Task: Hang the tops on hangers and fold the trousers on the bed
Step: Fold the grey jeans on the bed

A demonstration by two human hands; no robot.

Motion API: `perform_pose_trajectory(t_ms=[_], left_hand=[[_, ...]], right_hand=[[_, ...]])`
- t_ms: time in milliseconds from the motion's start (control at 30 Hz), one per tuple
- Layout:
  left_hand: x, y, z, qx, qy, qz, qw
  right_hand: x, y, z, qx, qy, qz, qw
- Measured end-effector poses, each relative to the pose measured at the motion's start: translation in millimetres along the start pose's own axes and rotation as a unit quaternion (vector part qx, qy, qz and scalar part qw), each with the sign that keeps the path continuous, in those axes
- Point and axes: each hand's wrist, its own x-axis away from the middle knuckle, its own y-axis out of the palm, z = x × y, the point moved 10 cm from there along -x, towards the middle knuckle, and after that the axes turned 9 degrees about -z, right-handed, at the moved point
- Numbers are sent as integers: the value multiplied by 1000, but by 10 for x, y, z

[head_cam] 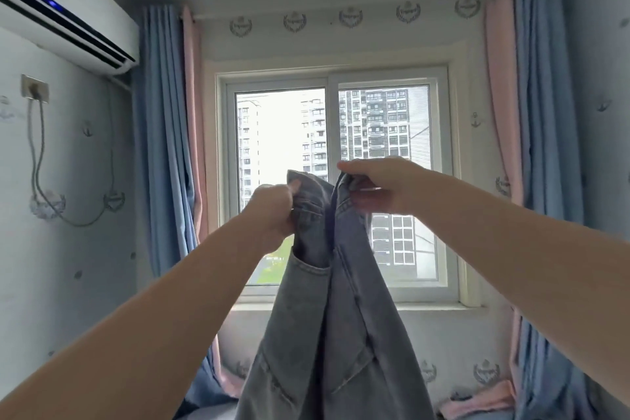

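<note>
Jeans (337,317) hang in the air in my head view, held up by the waistband between both hands. My left hand (272,211) is a fist curled round the left edge of the waistband and grips the denim tight. My right hand (378,187) pinches the right edge, its fingers (361,206) curled onto the cloth. The two grips sit close together, so the denim is bunched between the fingers, with a dark fold running down the middle. A pocket opening (312,264) shows just below the left fingers. From the fingers the legs fall straight down and leave the bottom of the picture, so I cannot see their ends.

Right behind the fingers is a window (332,133), with tower blocks (375,126) beyond the glass. Blue and pink curtains hang well out to either side of the fingers, the left curtain (163,147) and the right curtain (542,112). High up and far left of the left fingers an air conditioner (61,14) sits on the wall, and a socket (35,87) with a cable is below it.
</note>
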Motion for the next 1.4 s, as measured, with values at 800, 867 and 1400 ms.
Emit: perform_pose_trajectory(t_ms=[800, 867, 1400], left_hand=[[262, -364, 108, -12, 84, -31, 996], [249, -494, 148, 7, 78, -31, 996], [1182, -1243, 1085, -422, 161, -14, 892]], right_hand=[[545, -431, 579, 151, -72, 226, 960], [531, -89, 1119, 7, 50, 73, 996], [1040, 778, 166, 73, -69, 152, 983]])
